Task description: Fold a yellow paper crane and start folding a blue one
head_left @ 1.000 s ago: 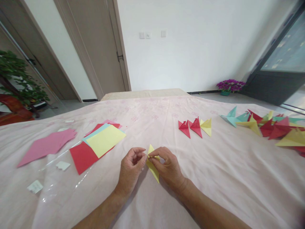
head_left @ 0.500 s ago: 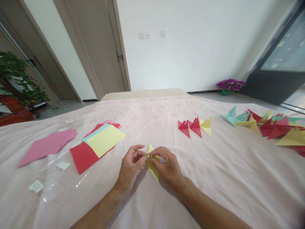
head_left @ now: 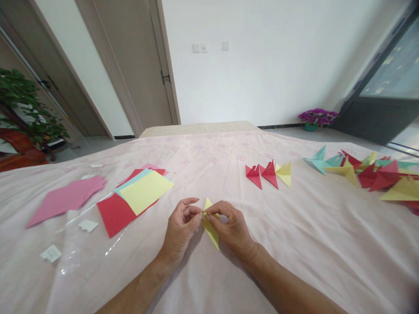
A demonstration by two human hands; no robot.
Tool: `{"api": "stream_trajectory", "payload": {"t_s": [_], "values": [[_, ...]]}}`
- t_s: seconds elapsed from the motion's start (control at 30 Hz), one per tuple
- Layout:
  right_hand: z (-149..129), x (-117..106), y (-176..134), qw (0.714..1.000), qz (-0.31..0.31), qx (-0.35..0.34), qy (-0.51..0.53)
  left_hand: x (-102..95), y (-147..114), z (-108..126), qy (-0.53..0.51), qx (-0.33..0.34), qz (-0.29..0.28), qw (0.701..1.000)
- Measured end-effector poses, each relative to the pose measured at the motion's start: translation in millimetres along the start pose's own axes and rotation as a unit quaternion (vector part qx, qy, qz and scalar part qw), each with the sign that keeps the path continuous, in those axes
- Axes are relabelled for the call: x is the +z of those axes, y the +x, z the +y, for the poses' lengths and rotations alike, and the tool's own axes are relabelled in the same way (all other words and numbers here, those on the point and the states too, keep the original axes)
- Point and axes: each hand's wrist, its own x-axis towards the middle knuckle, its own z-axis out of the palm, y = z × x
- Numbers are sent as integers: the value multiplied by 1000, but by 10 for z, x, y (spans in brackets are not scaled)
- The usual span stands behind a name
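A folded yellow paper crane [head_left: 211, 233] is between my two hands, just above the pink cloth, its pointed wings reaching away from me and back toward me. My left hand [head_left: 183, 223] pinches the crane's middle between thumb and forefinger from the left. From the other side, my right hand [head_left: 231, 226] pinches it too, thumb and fingertips nearly touching those of the left. The small part under the fingertips is mostly hidden. Beyond and to the right stand two red paper cranes [head_left: 269, 175] and a yellow paper crane [head_left: 284, 173] in a row.
On the left lie yellow paper sheets [head_left: 147, 192], red paper [head_left: 114, 214], pink paper [head_left: 65, 198], a clear plastic wrapper [head_left: 81, 253] and white scraps [head_left: 87, 225]. At the far right is a pile of folded paper cranes [head_left: 369, 174]. The patterned cloth [head_left: 209, 150] covers the table.
Both hands keep their pinch on the yellow crane with hardly any movement. The whole view has shifted very slightly.
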Motion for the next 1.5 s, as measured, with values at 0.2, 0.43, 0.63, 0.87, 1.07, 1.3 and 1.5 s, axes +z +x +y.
{"api": "stream_trajectory", "payload": {"t_s": [0.2, 0.43, 0.63, 0.87, 1.07, 1.3, 1.5], "values": [[-13, -18, -10, 999, -19, 22, 12, 16, -4, 10, 2, 0, -1, 1000], [-41, -11, 1, 999, -12, 38, 5, 17, -7, 1, 11, 1, 1, 1000], [-76, -11, 6, 996, -17, 83, 24, 37, -21, 21, 12, 8, 11, 1000], [-76, -11, -6, 990, -22, 118, 79, 46, -36, 28, 10, 11, 8, 1000], [-52, 15, -13, 978, -27, 155, 136, 40, -31, -20, -4, 17, -8, 1000], [-81, 28, -5, 971, -29, 174, 165, 55, -13, -38, 5, 21, 7, 1000], [-94, 32, -4, 965, -33, 175, 193, 59, -34, -37, 19, 25, 11, 999]]}}
